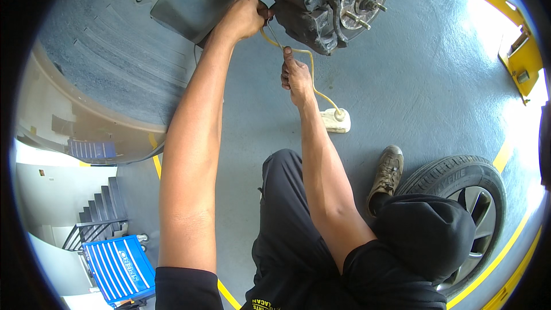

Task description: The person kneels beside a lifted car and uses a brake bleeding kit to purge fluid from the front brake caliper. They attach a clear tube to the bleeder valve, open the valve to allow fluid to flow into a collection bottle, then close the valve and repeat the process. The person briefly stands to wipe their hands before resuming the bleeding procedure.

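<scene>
My left hand (244,17) reaches up beside the brake caliper (310,18), its fingers closed on something I cannot make out by a dark part. Lower and to the right, my right hand (297,77) is closed with the thumb on top, gripping a slim metal wrench (274,34) that slants up toward the left fingers. Behind it a yellow tube (312,69) runs from near my left hand down to a whitish plastic bottle (337,121) on the floor. The bare wheel hub (367,4) with its studs and the brake disc sit right of the caliper.
The wheel-arch liner (120,51) and car bumper (86,117) curve along the left. A removed wheel (488,206) lies on the grey floor at right, near my shoe (387,172). A yellow lift arm (519,69) stands far right; a blue tool cabinet (117,267) is lower left.
</scene>
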### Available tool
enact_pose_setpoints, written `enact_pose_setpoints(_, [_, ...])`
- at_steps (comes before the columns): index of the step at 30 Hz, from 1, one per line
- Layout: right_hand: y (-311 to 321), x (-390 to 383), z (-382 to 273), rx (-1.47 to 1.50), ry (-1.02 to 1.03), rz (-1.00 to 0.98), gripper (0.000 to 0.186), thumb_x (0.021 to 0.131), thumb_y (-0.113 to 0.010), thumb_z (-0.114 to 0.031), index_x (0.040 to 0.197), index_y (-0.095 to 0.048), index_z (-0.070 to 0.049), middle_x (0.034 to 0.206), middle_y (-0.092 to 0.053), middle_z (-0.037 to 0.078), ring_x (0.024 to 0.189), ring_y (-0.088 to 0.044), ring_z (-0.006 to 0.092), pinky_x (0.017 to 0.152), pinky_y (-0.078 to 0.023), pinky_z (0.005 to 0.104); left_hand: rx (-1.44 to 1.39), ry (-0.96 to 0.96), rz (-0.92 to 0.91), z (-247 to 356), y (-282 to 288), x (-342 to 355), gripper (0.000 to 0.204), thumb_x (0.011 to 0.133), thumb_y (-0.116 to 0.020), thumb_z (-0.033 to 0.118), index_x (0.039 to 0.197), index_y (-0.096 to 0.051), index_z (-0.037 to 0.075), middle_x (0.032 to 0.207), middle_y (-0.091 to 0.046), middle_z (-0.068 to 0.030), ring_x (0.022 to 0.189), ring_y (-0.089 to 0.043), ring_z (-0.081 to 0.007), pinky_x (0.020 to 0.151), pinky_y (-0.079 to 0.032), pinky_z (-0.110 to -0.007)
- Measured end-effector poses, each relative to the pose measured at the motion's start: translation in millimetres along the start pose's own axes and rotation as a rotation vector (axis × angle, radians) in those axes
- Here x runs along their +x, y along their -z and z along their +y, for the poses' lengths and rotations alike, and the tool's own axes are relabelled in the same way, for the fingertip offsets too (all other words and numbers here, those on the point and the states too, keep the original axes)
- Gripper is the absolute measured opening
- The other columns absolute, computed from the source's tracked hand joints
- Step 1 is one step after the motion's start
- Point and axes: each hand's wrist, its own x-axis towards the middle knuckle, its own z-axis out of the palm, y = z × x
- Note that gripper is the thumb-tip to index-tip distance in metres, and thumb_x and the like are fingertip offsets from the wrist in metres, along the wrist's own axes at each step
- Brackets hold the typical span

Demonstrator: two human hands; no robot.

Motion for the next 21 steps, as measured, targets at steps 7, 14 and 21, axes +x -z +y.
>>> enact_pose_setpoints(7, [-0.5,-0.7,-0.2,0.001,0.008,0.003,0.064,0.088,-0.07,-0.076,0.069,-0.04,-0.022,0.063,-0.03,-0.009,0.053,-0.031,0.0069,0.047,-0.024,0.0256,-0.01,-0.02,0.004,-0.6,1.0,-0.1,0.025,0.097,-0.074,0.02,0.109,-0.08,-0.001,0.096,-0.078,-0.0242,0.095,-0.077,-0.0356,0.087,-0.057,-0.045])
enact_pose_setpoints(14, [-1.9,0.9,0.3,-0.025,-0.003,0.032,0.065,0.089,-0.069,-0.076,0.07,-0.04,-0.022,0.064,-0.03,-0.009,0.053,-0.029,0.0071,0.047,-0.023,0.0257,0.005,-0.001,-0.008,-0.4,0.9,0.9,0.024,0.096,-0.073,0.018,0.107,-0.08,-0.003,0.096,-0.078,-0.0243,0.095,-0.077,-0.0354,0.086,-0.057,-0.045])
enact_pose_setpoints(21, [-1.0,-0.4,-0.3,-0.031,0.015,0.016,0.064,0.089,-0.069,-0.076,0.07,-0.039,-0.022,0.064,-0.03,-0.009,0.053,-0.031,0.0069,0.047,-0.023,0.0253,-0.005,0.011,-0.015,1.7,2.2,-0.2,0.022,0.095,-0.073,0.014,0.108,-0.08,-0.002,0.095,-0.077,-0.0251,0.094,-0.077,-0.0357,0.085,-0.057,-0.045])
